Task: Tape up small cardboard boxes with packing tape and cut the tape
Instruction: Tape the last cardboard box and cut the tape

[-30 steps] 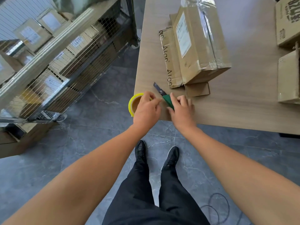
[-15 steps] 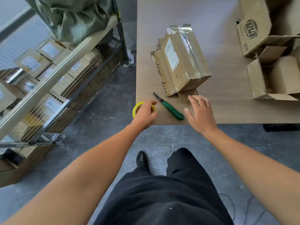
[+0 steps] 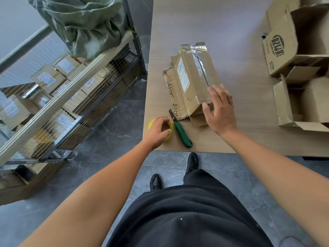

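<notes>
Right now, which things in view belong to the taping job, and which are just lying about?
Job: taped box, right hand over it; yellow tape roll, gripped by left hand; green knife.
Lying about: open cartons, green sack, wire rack of parcels.

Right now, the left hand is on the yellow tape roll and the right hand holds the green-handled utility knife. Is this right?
Not quite. In the head view the right hand is open at the taped brown cardboard box; the green-handled utility knife lies free on the wooden table. The rest holds.
</notes>
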### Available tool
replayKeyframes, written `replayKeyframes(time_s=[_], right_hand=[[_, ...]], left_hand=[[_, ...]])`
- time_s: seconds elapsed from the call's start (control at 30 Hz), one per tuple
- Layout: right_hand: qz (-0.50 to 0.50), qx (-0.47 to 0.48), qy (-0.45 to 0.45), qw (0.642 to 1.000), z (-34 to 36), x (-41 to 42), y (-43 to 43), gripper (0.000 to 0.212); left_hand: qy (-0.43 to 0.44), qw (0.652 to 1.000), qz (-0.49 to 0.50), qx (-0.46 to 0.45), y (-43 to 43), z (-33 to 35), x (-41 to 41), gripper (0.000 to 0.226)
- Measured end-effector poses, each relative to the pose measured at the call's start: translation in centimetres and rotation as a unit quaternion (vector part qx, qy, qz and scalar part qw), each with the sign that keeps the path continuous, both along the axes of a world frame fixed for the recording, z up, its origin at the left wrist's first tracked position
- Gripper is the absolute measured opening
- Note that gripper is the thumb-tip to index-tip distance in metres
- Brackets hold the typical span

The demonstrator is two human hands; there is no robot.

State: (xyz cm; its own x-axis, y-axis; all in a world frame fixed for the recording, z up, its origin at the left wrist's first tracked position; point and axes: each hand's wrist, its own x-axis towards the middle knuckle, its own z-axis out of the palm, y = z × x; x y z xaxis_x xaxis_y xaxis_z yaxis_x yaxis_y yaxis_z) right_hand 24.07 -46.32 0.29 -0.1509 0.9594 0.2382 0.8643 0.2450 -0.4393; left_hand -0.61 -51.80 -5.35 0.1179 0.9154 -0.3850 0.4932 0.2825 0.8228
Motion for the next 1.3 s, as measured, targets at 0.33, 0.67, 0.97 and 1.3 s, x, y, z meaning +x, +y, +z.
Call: replayKeyframes(time_s=[0.33,0.67,0.97,1.3], right_hand=[[0.082,-0.083,-0.008,0.993,0.5,2.7,7.6,0.062],[0.095,-0.205,0.11,0.968,1.1,2.3,21.0,0.061],[0.046,-0.417,0.463,0.781,-4.4,0.6,25.7,0.062],[0.008,-0.319,0.373,0.871,-0.9,2.4,22.8,0.06]], left_hand=[[0.172,0.976,0.104,0.079,7.0,4.2,2.1,0.034],[0.119,0.98,0.081,0.141,24.5,8.2,9.6,0.053],[-0.096,0.956,0.275,0.033,27.3,3.0,10.3,0.057],[-0.145,0.933,0.327,-0.037,24.9,6.6,11.1,0.065]])
